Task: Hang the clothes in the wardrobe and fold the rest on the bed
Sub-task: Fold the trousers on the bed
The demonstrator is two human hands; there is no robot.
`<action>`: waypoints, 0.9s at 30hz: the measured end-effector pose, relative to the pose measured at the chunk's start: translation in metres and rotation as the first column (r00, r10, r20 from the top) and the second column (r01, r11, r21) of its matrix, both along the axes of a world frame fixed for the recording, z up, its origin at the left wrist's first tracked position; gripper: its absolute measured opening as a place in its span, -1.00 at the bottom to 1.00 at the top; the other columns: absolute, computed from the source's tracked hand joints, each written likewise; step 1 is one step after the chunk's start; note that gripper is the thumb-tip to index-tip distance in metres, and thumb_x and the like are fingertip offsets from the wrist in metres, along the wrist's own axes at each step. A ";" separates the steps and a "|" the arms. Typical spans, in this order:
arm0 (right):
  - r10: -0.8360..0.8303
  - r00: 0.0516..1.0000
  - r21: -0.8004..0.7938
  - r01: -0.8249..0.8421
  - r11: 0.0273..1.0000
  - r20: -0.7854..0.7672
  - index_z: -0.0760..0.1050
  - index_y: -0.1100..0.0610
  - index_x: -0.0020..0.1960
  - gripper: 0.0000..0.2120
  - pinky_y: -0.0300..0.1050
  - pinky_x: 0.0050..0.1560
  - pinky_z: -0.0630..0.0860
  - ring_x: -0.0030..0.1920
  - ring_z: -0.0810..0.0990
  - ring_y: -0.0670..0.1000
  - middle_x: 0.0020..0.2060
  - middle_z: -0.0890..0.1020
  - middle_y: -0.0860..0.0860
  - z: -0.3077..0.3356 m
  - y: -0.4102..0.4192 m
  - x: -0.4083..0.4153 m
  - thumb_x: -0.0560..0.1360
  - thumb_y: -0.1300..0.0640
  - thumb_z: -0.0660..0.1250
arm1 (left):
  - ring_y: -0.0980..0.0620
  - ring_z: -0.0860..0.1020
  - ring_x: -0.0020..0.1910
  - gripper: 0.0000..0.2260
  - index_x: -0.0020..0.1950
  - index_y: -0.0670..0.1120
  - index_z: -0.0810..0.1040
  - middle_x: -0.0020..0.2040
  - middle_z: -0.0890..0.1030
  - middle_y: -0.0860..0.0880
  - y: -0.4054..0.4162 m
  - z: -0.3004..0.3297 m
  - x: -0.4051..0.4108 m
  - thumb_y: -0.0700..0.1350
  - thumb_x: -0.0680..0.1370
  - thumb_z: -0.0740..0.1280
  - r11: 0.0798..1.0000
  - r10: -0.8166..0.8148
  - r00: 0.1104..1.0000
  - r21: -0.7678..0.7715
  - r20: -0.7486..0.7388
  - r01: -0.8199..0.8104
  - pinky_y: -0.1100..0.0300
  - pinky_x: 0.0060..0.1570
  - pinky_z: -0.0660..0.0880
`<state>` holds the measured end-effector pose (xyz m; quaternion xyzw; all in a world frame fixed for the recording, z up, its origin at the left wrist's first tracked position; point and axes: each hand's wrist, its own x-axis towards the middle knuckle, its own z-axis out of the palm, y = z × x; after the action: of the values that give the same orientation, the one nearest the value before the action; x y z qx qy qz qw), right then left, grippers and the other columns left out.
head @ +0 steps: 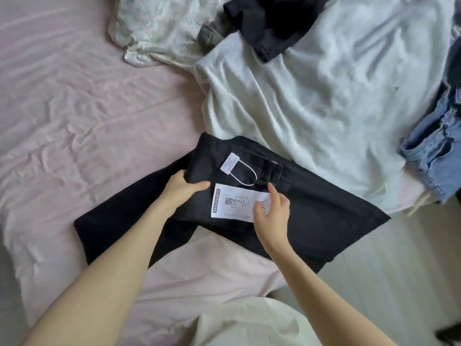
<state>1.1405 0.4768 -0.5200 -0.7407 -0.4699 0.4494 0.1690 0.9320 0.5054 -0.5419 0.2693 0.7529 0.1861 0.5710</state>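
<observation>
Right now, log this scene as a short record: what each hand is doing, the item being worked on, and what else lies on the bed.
item in work: black trousers, partly folded, on the pink sheet
tags: paper label and small white tag lie on the trousers
left hand: grips the trousers' folded edge
right hand: fingers rest on the paper label
other clothes: white garment, dark garment, lace fabric, blue jeans at the right edge
wardrobe: not in view

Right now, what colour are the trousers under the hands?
Black. The trousers show best in the head view, with a white paper tag on them.
</observation>
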 end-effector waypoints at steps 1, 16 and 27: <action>-0.014 0.999 -0.057 0.012 0.998 -0.034 0.13 0.07 0.50 -0.49 -0.16 0.33 0.23 0.38 0.24 0.03 0.41 0.21 0.06 0.002 0.002 -0.004 0.57 0.16 0.14 | 0.14 0.61 -0.11 -0.75 0.04 0.03 0.52 0.02 0.63 0.03 -0.001 0.003 0.002 -0.08 0.41 0.47 1.000 0.015 0.998 0.027 0.058 -0.017 0.28 -0.23 0.53; -0.363 0.656 -0.501 -0.027 0.865 -0.662 0.18 0.08 0.47 -0.51 0.14 0.32 0.34 0.47 0.16 0.09 0.47 0.20 0.04 0.090 0.037 -0.073 0.59 0.00 0.18 | -0.10 0.55 -0.05 -0.76 0.05 -0.02 0.44 -0.08 0.59 0.05 -0.004 0.153 -0.049 -0.19 0.42 0.34 0.925 0.076 0.861 0.357 -0.503 0.127 0.00 -0.02 0.51; -0.558 0.435 -0.578 0.100 0.810 -0.707 0.43 0.12 0.33 -0.39 0.01 -0.10 0.57 -0.01 0.66 0.13 0.12 0.62 0.14 0.054 0.000 0.034 0.56 -0.29 -0.03 | 0.08 0.35 0.17 -0.43 0.47 0.20 0.17 0.11 0.33 0.09 -0.041 0.118 0.075 0.11 0.49 0.28 0.541 -0.774 0.539 0.094 -0.332 0.836 0.15 0.07 0.40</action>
<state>1.1747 0.4767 -0.4661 -0.5165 -0.0453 0.8055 0.2869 1.0071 0.4642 -0.4235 0.6756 0.5788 -0.0456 0.4544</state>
